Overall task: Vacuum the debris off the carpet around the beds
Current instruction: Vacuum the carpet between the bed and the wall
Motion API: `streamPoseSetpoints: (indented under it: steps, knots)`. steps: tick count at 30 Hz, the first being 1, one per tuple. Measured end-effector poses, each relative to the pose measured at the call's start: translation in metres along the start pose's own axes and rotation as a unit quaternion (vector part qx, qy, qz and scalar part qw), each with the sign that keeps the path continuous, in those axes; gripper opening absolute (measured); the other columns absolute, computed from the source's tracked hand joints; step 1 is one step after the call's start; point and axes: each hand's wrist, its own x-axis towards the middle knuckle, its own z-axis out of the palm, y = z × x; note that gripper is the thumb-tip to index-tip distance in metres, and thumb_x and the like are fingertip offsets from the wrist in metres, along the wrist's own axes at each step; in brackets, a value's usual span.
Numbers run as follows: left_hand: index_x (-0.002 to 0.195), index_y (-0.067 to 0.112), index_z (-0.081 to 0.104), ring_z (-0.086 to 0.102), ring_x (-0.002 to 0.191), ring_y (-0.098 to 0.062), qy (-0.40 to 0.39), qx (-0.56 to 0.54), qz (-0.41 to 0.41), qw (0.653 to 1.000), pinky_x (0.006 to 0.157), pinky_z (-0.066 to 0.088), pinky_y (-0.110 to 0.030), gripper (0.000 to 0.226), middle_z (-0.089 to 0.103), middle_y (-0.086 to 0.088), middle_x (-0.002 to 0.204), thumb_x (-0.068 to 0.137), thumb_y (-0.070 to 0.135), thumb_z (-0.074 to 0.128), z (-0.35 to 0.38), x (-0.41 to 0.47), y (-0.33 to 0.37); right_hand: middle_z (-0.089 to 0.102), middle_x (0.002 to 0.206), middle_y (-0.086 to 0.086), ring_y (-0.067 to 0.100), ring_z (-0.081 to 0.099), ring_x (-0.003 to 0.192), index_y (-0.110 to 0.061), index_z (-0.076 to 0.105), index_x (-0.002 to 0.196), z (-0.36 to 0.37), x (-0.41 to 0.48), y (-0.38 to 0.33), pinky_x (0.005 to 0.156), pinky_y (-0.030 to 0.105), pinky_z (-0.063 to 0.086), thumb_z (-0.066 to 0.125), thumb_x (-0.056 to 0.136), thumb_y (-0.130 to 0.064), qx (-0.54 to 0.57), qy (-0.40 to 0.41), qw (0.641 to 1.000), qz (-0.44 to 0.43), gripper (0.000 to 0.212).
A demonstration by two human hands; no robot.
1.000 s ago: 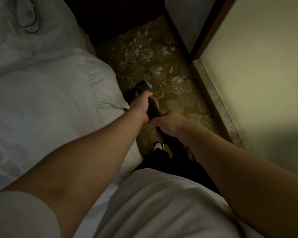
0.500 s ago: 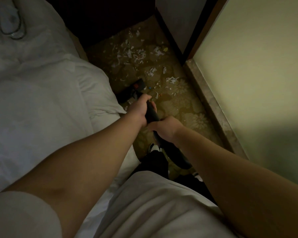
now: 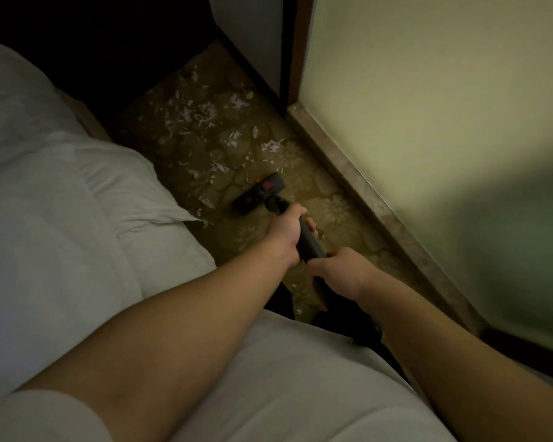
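Brown carpet (image 3: 332, 212) with a flower pattern runs in a narrow strip through a dim room. On one side is a big white bed (image 3: 61, 202). On the other side is a pale wall (image 3: 428, 106) with a stone strip (image 3: 364, 193) along its bottom.

Both hands hold the black vacuum pipe (image 3: 310, 244). The left hand (image 3: 284, 232) is wrapped round it higher up, near the floor end. The right hand (image 3: 339, 269) is wrapped round it just behind, closer to the body.

The vacuum head (image 3: 259, 193) sits flat on the carpet in the middle of the strip. A moment ago it was tucked close to the bed and partly hidden by the left hand. Now it has slid away from the bed, and you can see all of it.

Lots of white paper bits (image 3: 192, 113) lie past the head, toward the dark far corner. A few tiny bits (image 3: 296, 286) are near the feet too. The carpet beside the hands looks mostly clean, so I think the job is only partly done. The biggest mess is ahead of the vacuum head, so it probably needs a push forward into that pile.
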Motion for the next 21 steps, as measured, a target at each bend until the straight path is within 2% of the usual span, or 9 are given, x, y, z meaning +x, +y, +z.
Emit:
streamPoseSetpoints:
  steps: [2,3,5,7,9,13,18,21]
  knots:
    - [0.083,0.014,0.051,0.052,0.058,-0.014,-0.004,0.01,-0.004,1.0,0.068,0.05,-0.032,0.017,0.053,0.003,0.053,0.094,0.021,0.061,0.016,-0.004,-0.026,0.079,0.078,0.011,0.027,0.078,0.073,-0.006,0.075,0.092,-0.01,-0.008,0.028,0.071,0.039,0.067,0.073,0.082,-0.031,0.006,0.005,1.0,0.008,0.027]
    - [0.085,0.014,0.05,0.052,0.057,-0.013,-0.007,0.015,-0.005,1.0,0.067,0.05,-0.031,0.015,0.053,0.003,0.053,0.094,0.02,0.061,0.024,-0.007,-0.039,0.08,0.087,0.015,0.033,0.079,0.083,-0.006,0.076,0.095,-0.016,-0.012,0.043,0.082,0.047,0.066,0.073,0.078,-0.034,0.007,0.008,1.0,0.009,0.033]
    - [0.085,0.015,0.05,0.051,0.058,-0.014,-0.009,0.032,-0.007,0.999,0.065,0.05,-0.031,0.015,0.052,0.003,0.054,0.095,0.021,0.06,0.042,-0.014,-0.067,0.079,0.095,0.019,0.038,0.077,0.091,-0.007,0.076,0.098,-0.027,-0.022,0.072,0.09,0.055,0.062,0.074,0.073,-0.038,0.019,0.01,1.0,0.008,0.04]
    - [0.084,0.015,0.05,0.05,0.059,-0.015,-0.005,0.047,-0.01,0.999,0.065,0.05,-0.032,0.015,0.051,0.003,0.057,0.095,0.021,0.059,0.06,-0.021,-0.097,0.078,0.1,0.022,0.04,0.077,0.093,-0.006,0.074,0.1,-0.039,-0.031,0.103,0.089,0.057,0.062,0.074,0.076,-0.035,0.041,0.005,0.999,0.01,0.037]
    - [0.085,0.016,0.052,0.05,0.058,-0.014,-0.005,0.055,-0.012,0.998,0.063,0.05,-0.031,0.012,0.051,0.003,0.06,0.094,0.02,0.058,0.077,-0.028,-0.127,0.078,0.1,0.023,0.039,0.078,0.089,-0.004,0.073,0.102,-0.053,-0.039,0.136,0.084,0.051,0.063,0.074,0.084,-0.028,0.066,-0.001,0.998,0.014,0.03]
    - [0.087,0.015,0.052,0.049,0.058,-0.014,-0.008,0.053,-0.024,0.998,0.063,0.048,-0.03,0.011,0.05,0.001,0.063,0.096,0.018,0.057,0.108,-0.041,-0.181,0.077,0.079,0.015,0.029,0.074,0.068,0.0,0.074,0.101,-0.076,-0.053,0.196,0.069,0.038,0.062,0.074,0.086,-0.021,0.102,-0.01,0.995,0.019,0.025]
    - [0.086,0.014,0.051,0.046,0.059,-0.013,-0.009,0.052,-0.035,0.998,0.064,0.046,-0.029,0.013,0.048,0.0,0.065,0.098,0.017,0.055,0.132,-0.05,-0.235,0.075,0.076,0.014,0.027,0.072,0.065,0.002,0.073,0.099,-0.094,-0.067,0.25,0.06,0.031,0.058,0.072,0.085,-0.016,0.122,-0.02,0.992,0.03,0.023]
    - [0.086,0.014,0.051,0.047,0.057,-0.013,-0.009,0.047,-0.034,0.998,0.063,0.046,-0.028,0.012,0.048,0.001,0.062,0.096,0.016,0.056,0.139,-0.052,-0.255,0.075,0.074,0.015,0.028,0.072,0.064,0.003,0.074,0.096,-0.098,-0.071,0.269,0.061,0.033,0.058,0.072,0.086,-0.016,0.128,-0.017,0.991,0.026,0.022]
